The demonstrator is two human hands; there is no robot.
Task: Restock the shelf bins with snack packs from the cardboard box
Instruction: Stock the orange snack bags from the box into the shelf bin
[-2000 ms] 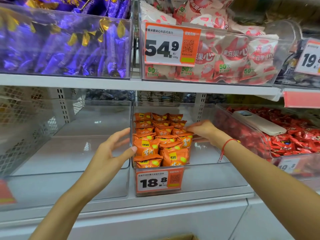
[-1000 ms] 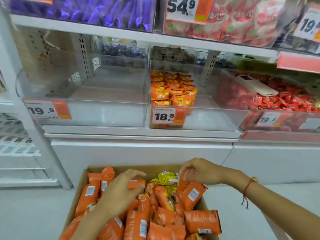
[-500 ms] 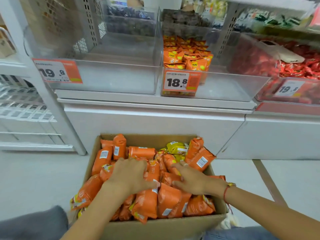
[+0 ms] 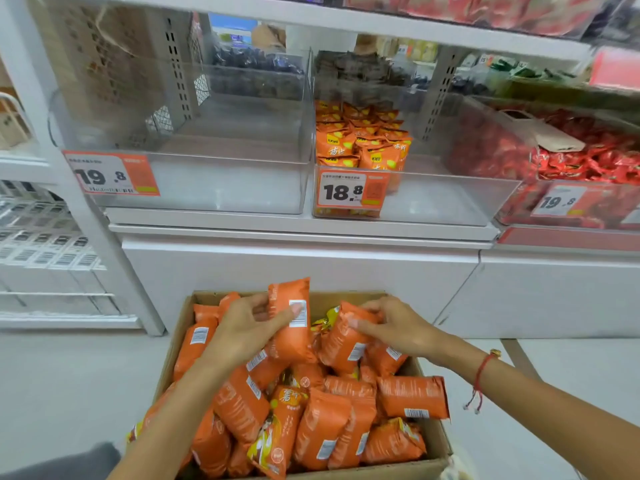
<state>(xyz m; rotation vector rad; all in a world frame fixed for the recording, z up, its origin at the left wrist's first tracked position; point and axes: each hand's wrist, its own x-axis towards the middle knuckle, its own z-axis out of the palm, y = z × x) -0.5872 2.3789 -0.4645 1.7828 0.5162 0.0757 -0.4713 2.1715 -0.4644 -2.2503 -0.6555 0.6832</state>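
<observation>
Left hand (image 4: 242, 327) gripping one orange snack pack (image 4: 290, 320) upright above cardboard box (image 4: 388, 471); right hand (image 4: 394, 323) pinching another pack (image 4: 346, 336) w/ fingertips. Risk: slick foil slipping out en route to 18.8 bin (image 4: 450, 202), esp. right's light pinch.

Glossy foil snack packs (image 4: 322, 424), matt cardboard box (image 4: 391, 470)

— Where's the cardboard box (image 4: 429, 471)?
— On the floor, in front of the shelf unit, snack packs (image 4: 322, 424) piled in it.
— And the bins?
— Above, behind it: empty bin (image 4: 221, 188) left, part-stocked bin (image 4: 450, 202) middle (packs at its left), full bin (image 4: 519, 202) right.
</observation>
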